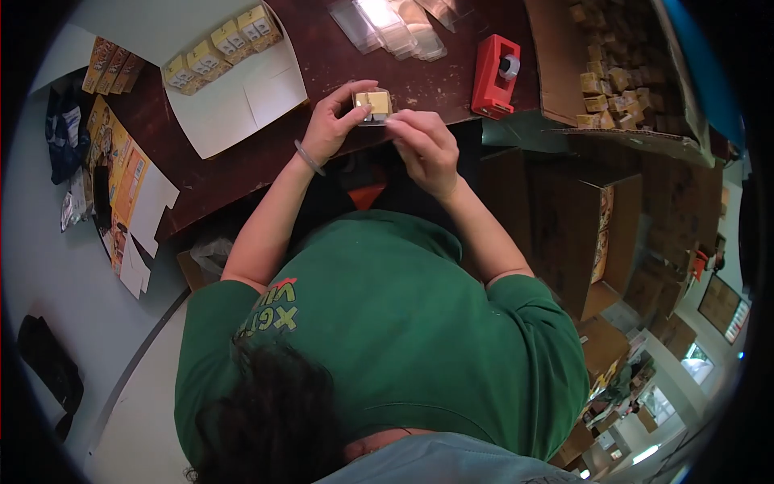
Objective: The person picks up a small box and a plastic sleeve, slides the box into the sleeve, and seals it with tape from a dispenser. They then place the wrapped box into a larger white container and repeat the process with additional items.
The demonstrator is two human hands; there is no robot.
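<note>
My left hand (pixel 334 119) grips a small yellow box (pixel 372 102) that sits inside a clear plastic case. Its thumb lies across the front and its fingers curl behind the far side. At the right edge of the case, my right hand (pixel 427 149) has thumb and fingertips pinched together. What lies between those fingertips is too small to tell. Both hands are over the near edge of the dark red table (pixel 322 56). Beyond them lies a pile of flat clear plastic sleeves (pixel 395 28).
A red tape dispenser (pixel 493 77) stands right of my hands. An open white carton (pixel 258 105) at left holds a row of small yellow boxes (pixel 222 52). At far right, a cardboard box (pixel 556 73) contains many small yellow boxes. Printed card sheets (pixel 121 169) lie at far left.
</note>
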